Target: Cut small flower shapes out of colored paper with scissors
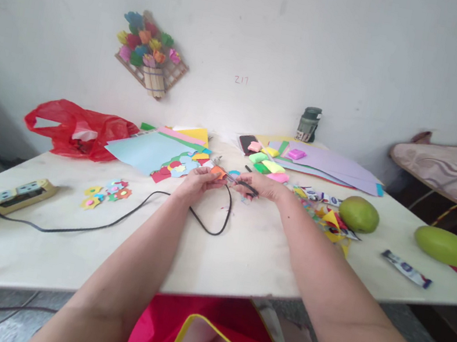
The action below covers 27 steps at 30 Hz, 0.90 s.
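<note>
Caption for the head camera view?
Two bare hands cut orange paper with scissors at a table of colourful craft pieces.

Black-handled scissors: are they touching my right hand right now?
Touching. The head view shows the right hand gripping the black-handled scissors, its fingers at the handles, with no gap.

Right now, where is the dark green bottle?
In the head view, the dark green bottle stands right of centre at the back of the table, behind the lavender sheets.
</note>
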{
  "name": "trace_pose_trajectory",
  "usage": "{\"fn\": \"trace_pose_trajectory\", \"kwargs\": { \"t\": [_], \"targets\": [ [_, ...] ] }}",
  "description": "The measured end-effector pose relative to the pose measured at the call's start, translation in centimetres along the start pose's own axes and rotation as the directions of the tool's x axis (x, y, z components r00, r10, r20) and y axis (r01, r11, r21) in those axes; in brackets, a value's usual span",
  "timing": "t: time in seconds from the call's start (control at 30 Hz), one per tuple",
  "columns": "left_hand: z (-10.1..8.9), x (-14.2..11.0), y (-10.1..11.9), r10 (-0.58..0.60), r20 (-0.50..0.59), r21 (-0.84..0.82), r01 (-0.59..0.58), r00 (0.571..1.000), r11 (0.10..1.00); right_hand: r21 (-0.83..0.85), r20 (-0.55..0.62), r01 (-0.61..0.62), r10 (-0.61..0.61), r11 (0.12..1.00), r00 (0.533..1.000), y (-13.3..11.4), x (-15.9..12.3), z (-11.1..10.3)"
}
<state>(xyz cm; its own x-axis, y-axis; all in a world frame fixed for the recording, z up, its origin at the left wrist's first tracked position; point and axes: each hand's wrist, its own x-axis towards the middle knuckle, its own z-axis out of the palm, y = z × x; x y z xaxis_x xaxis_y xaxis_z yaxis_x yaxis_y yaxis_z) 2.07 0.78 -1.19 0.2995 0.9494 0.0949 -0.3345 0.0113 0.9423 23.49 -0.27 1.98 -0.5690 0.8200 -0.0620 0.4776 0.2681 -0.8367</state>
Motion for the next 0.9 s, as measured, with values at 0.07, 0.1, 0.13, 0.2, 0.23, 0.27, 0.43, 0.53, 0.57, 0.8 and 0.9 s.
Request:
{"fn": "trace_pose_trajectory", "kwargs": {
  "t": [0.07, 0.1, 0.13, 0.2, 0.23, 0.27, 0.43, 0.53, 0.57, 0.8, 0.9],
  "targets": [
    [0.0, 0.0, 0.0, -0.001, 0.005, -0.002, 0.001, 1.000, 1.000, 0.001, -0.001, -0.005, 0.005, 1.000, 1.000, 0.0, 0.0, 0.0],
    [-0.1, 0.0, 0.0, 0.000, 0.006, -0.002, 0.000, 1.000, 1.000, 0.004, -0.003, -0.009, 0.009, 1.000, 1.000, 0.0, 0.0, 0.0],
    [0.0, 0.0, 0.0, -0.001, 0.007, -0.002, 0.001, 1.000, 1.000, 0.008, -0.007, -0.014, 0.014, 1.000, 1.000, 0.0, 0.0, 0.0],
    [0.0, 0.0, 0.0, -0.004, 0.006, -0.002, 0.004, 1.000, 1.000, 0.017, -0.012, -0.026, 0.027, 1.000, 1.000, 0.0, 0.1, 0.0],
    [0.0, 0.0, 0.0, -0.007, 0.005, -0.002, 0.007, 1.000, 1.000, 0.019, -0.012, -0.031, 0.031, 0.999, 0.999, 0.0, 0.0, 0.0],
    [0.1, -0.1, 0.0, -0.009, 0.004, -0.002, 0.009, 1.000, 1.000, 0.021, -0.010, -0.035, 0.035, 0.999, 0.999, -0.1, 0.0, -0.1],
    [0.4, -0.2, 0.3, -0.026, -0.003, 0.002, 0.026, 1.000, 1.000, 0.008, -0.013, -0.050, 0.050, 0.999, 0.999, -0.3, -0.2, -0.2],
    [0.5, -0.3, 0.5, -0.038, 0.005, 0.032, 0.038, 0.999, 0.999, 0.005, -0.004, -0.026, 0.026, 1.000, 1.000, -0.4, -0.3, -0.2],
    [0.5, -0.3, 0.5, -0.039, 0.006, 0.043, 0.039, 0.999, 0.998, 0.010, 0.000, -0.015, 0.015, 1.000, 1.000, -0.4, -0.3, -0.2],
    [0.1, -0.3, 0.6, -0.020, 0.042, 0.089, 0.016, 0.999, 0.996, 0.069, 0.020, -0.028, 0.026, 0.997, 0.999, -1.1, -0.7, -0.1],
    [0.0, -0.3, 0.6, -0.022, 0.065, 0.122, 0.014, 0.998, 0.992, 0.116, 0.012, -0.061, 0.060, 0.991, 0.998, -1.6, -1.0, 0.0]
  ]
}}
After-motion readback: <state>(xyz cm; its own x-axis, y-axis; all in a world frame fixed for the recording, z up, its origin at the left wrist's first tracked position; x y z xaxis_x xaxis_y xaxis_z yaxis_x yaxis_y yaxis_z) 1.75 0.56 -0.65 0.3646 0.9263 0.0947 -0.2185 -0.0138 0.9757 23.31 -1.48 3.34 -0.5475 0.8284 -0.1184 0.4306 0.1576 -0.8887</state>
